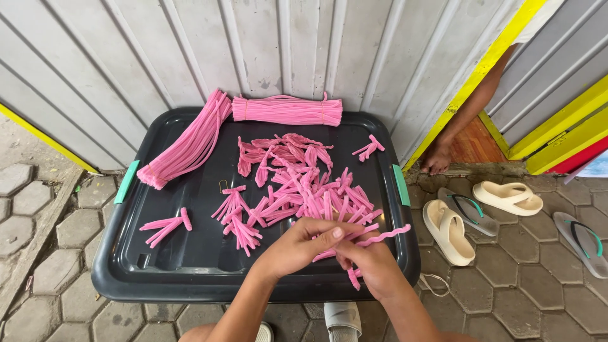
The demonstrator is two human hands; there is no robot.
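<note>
My left hand [297, 244] and my right hand [370, 263] meet over the near right part of a black plastic lid [190, 253]. Together they pinch a small bunch of pink fuzzy wire pieces [380, 235]; one wavy end sticks out to the right. Just beyond my fingers lies a heap of short pink bundles [297, 190]. A long pink bundle [187, 142] lies at the lid's far left, and a tied pink bundle [288, 109] rests along its far edge.
A small pink bundle [166, 226] lies alone at the left. A corrugated metal wall [285, 44] stands behind. Another person's foot [437, 158] rests at a doorway on the right. Sandals [481, 212] lie on the paving stones.
</note>
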